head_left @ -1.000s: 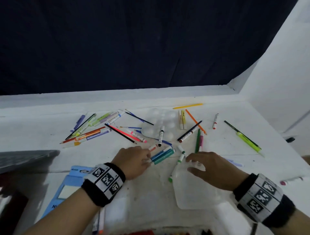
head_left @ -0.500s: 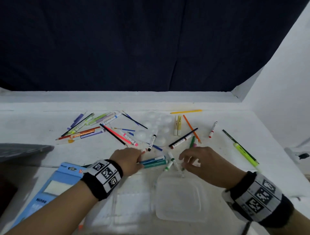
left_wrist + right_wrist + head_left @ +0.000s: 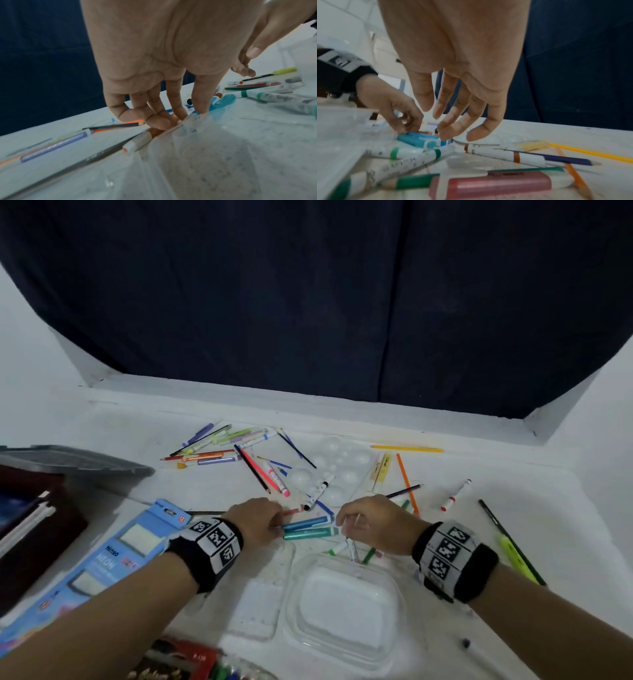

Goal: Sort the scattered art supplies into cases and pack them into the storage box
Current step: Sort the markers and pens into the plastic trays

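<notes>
I take the clear plastic case (image 3: 344,607) in front of me as my landmark. A second ago my right hand (image 3: 371,527) lay almost flat on the far edge of this case; now it is lifted above that edge, with the fingers hanging down, loosely bent, and they hold nothing that I can see. The tips hover just over the caps of the two teal markers (image 3: 310,528), which lie side by side just beyond the far-left corner of the case.

My left hand (image 3: 255,523) has stayed at the left ends of these markers; its fingertips (image 3: 201,108) press on them, and on a red-orange marker (image 3: 137,143) next to them, at the edge of the plastic. Whether it really grips them, I cannot tell.

The green-capped markers (image 3: 412,154) lie against the far rim of the case, under my right hand. The other pens and pencils (image 3: 219,453) are scattered well beyond it, to the far left and far right. The case looks empty.

I judge that the sorting has only begun. Both hands now close on the teal pair from two sides, probably to bring it into the case.
</notes>
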